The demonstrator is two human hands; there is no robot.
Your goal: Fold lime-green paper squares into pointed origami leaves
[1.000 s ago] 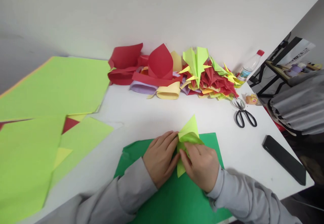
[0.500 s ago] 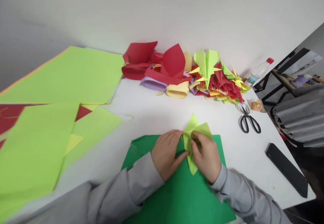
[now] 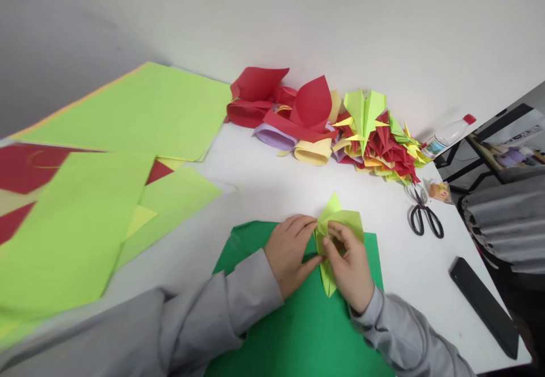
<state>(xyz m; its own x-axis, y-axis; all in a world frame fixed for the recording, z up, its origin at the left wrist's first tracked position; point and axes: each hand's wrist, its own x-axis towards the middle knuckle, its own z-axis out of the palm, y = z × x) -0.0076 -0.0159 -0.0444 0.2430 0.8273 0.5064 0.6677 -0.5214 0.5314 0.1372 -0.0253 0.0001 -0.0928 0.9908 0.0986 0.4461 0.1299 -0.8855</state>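
A lime-green folded paper [image 3: 328,277] rests over the top part of a dark green sheet [image 3: 293,337], with pointed tips at its top and bottom and a raised flap on the right. My left hand [image 3: 293,255] pinches its left edge between thumb and fingers. On the other side my right hand [image 3: 349,263] is closed on the raised flap, thumb and index finger together at its inner edge. The part of the paper beneath my right fingers is hidden.
Large lime-green sheets [image 3: 128,110] lie at the left. Rolled red paper pieces [image 3: 313,104] and a pile of folded paper shapes [image 3: 389,144] stand along the wall. To the right are scissors [image 3: 426,218], a wrapped snack [image 3: 438,191], a bottle [image 3: 449,134] and a black case [image 3: 485,309].
The camera view has shifted and tilted slightly. Both hands keep their hold on the folded paper, and the right fingers have moved a little on the flap.
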